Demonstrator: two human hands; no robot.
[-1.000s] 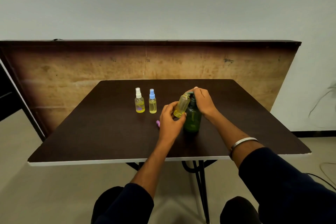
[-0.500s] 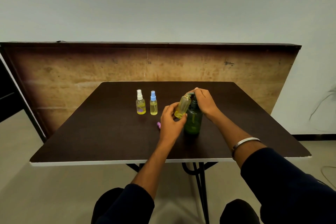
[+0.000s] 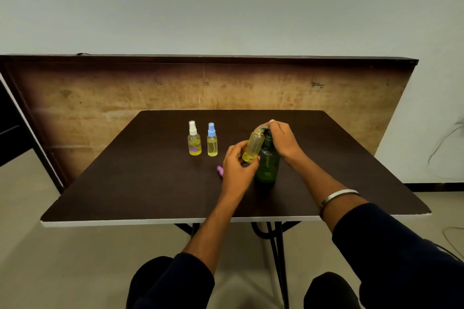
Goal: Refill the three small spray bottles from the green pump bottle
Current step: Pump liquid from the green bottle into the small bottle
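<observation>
tilting against the pump spout, the open spray bottle [image 3: 253,145] sat pinched in the left hand [image 3: 237,168], fingers closed around its lower half, its mouth held up under the nozzle of the green pump bottle [image 3: 268,160]. the green bottle stood upright on the table [image 3: 150,183], and the right hand [image 3: 283,142] was closed over its pump head. only a little yellow liquid showed in the held bottle's base. the step would go best with the mouth kept snug under the spout and short, slow presses, the green bottle steadied so it did not slide. a purple cap [image 3: 220,170] lay just left of the left hand. further left and well apart, a white-capped bottle [image 3: 194,142] and a blue-capped bottle [image 3: 212,143] stood capped, fuller.
</observation>
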